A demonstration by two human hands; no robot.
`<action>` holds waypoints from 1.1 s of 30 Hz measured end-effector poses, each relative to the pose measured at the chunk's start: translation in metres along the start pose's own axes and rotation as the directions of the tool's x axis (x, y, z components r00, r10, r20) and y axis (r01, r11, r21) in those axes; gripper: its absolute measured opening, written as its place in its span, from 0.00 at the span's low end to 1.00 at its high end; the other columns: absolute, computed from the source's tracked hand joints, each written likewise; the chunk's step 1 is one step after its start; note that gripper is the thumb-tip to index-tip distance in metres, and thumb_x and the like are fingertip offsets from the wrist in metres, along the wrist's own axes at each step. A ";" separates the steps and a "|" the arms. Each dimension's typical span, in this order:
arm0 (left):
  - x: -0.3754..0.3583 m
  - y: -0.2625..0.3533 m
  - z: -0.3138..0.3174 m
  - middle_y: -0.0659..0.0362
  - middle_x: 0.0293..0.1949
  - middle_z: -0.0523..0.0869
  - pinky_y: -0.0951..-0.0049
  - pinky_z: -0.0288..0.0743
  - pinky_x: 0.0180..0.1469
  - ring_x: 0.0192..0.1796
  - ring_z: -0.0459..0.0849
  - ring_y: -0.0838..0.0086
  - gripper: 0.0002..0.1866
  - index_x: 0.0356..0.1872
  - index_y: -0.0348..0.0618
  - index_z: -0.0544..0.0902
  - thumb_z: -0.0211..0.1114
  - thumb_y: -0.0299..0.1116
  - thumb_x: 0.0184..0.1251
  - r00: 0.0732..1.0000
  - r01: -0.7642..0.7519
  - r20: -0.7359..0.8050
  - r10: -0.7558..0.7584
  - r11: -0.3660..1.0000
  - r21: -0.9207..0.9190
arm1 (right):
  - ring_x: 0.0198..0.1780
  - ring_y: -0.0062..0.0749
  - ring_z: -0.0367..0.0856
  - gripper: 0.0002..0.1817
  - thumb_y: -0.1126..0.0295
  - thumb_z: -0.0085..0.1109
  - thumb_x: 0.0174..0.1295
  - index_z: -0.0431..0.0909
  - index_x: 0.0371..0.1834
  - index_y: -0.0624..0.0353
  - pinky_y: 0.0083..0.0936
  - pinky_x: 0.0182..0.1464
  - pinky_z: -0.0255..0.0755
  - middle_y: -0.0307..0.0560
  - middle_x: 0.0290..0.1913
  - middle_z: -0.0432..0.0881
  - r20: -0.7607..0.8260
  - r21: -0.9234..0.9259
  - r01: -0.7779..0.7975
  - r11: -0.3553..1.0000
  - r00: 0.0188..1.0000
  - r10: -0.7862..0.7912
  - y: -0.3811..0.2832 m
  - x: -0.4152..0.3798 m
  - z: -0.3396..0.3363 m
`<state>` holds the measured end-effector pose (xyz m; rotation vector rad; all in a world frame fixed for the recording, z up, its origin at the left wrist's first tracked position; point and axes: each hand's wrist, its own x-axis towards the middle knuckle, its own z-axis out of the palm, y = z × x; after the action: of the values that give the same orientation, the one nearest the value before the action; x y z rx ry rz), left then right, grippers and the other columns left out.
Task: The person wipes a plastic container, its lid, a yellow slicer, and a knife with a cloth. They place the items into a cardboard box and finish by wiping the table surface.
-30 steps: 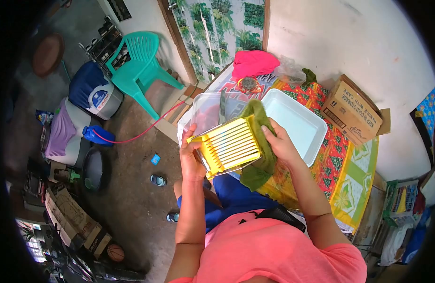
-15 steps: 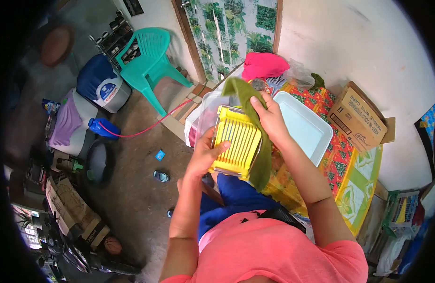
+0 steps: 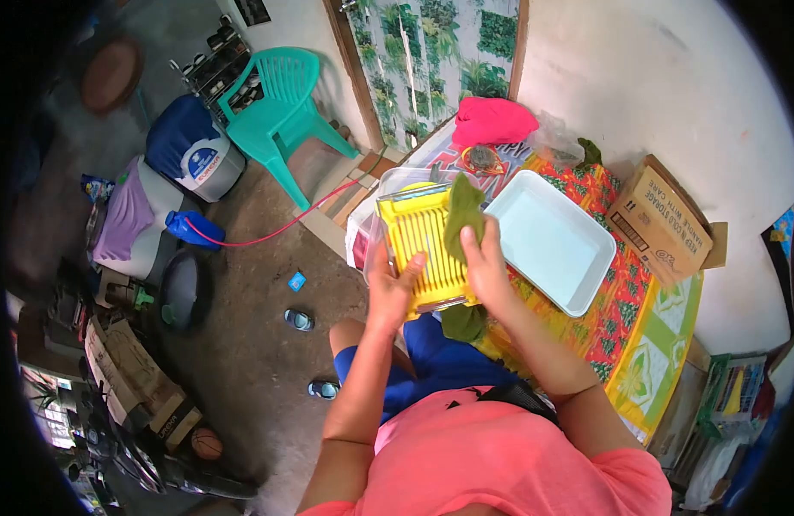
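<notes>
My left hand (image 3: 393, 288) grips the left side of a yellow slotted rack (image 3: 424, 245), its thumb lying over the slats. At the rack's right edge, my right hand (image 3: 487, 265) is closed on a green cloth (image 3: 464, 215). The cloth covers part of the rack's upper right, and more of it shows below the rack. Behind the rack is a clear plastic container (image 3: 395, 179), partly hidden. A white tray (image 3: 553, 241) rests on the table just right of my right hand.
A table with a patterned cover (image 3: 651, 370) carries a cardboard box (image 3: 659, 219), a pink cloth (image 3: 493, 121) and a clear plastic bag (image 3: 559, 142). A green chair (image 3: 275, 112) and a blue jug (image 3: 195, 229) stand on the floor at left.
The green cloth has been drawn around the rack's right edge and now hangs lower behind it. My right hand has moved down beside the rack. The view has shifted slightly.
</notes>
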<state>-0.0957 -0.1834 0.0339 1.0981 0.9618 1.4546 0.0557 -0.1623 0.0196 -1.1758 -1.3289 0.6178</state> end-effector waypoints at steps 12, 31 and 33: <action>0.001 0.002 -0.004 0.55 0.64 0.71 0.65 0.65 0.67 0.65 0.72 0.67 0.31 0.71 0.40 0.57 0.56 0.41 0.74 0.986 0.092 0.165 -0.034 0.929 -0.359 | 0.43 0.40 0.82 0.17 0.62 0.47 0.73 0.74 0.52 0.66 0.32 0.48 0.73 0.56 0.40 0.83 0.013 0.168 -0.084 0.982 0.996 0.083 -0.013 0.006 -0.016; 0.029 0.000 -0.012 0.56 0.58 0.79 0.64 0.78 0.57 0.56 0.81 0.67 0.22 0.63 0.43 0.69 0.51 0.46 0.76 0.989 0.001 -0.133 -0.060 0.913 -0.407 | 0.43 0.52 0.79 0.14 0.65 0.60 0.59 0.72 0.43 0.62 0.40 0.40 0.75 0.58 0.39 0.76 0.484 -0.632 0.271 0.726 0.870 0.096 -0.011 -0.036 -0.050; 0.030 -0.010 -0.018 0.56 0.58 0.79 0.64 0.79 0.57 0.57 0.81 0.67 0.22 0.63 0.43 0.68 0.50 0.45 0.77 0.993 0.062 -0.067 -0.100 0.904 -0.422 | 0.44 0.54 0.79 0.15 0.66 0.60 0.58 0.72 0.44 0.63 0.41 0.41 0.76 0.58 0.41 0.77 0.604 -0.565 0.367 0.739 0.794 0.068 -0.009 -0.039 -0.068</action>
<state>-0.1124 -0.1527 0.0242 0.6747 0.6967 1.5589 0.1096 -0.2207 0.0232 -1.4660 -2.3103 0.3913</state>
